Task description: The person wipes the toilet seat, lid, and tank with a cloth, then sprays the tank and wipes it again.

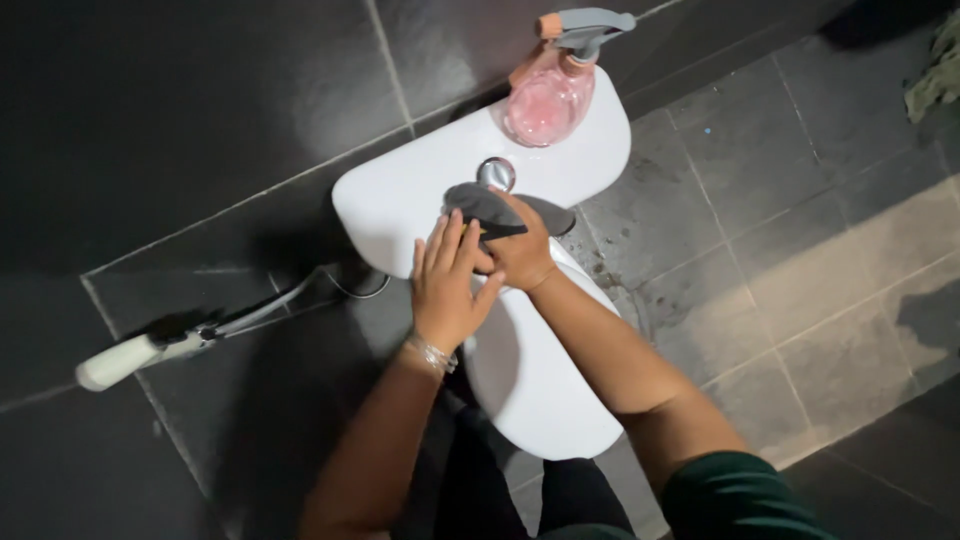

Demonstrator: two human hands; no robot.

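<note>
I look down on a white toilet with its lid (540, 380) shut and its white tank (400, 195) against the dark wall. My right hand (522, 252) grips a grey cloth (480, 203) at the joint between tank and lid, just below the round chrome flush button (496, 173). My left hand (448, 285) rests flat beside it, fingers spread on the lid's back edge and touching my right hand. It wears a silver bracelet (432, 353). A spray bottle (552, 92) with pink liquid and a grey trigger stands on the tank's right end.
A white-handled bidet sprayer (130, 358) with its hose hangs on the dark tiled wall at left. Grey floor tiles (800, 260) spread to the right, damp near the bowl. A greenish rag (938, 70) lies at the top right corner.
</note>
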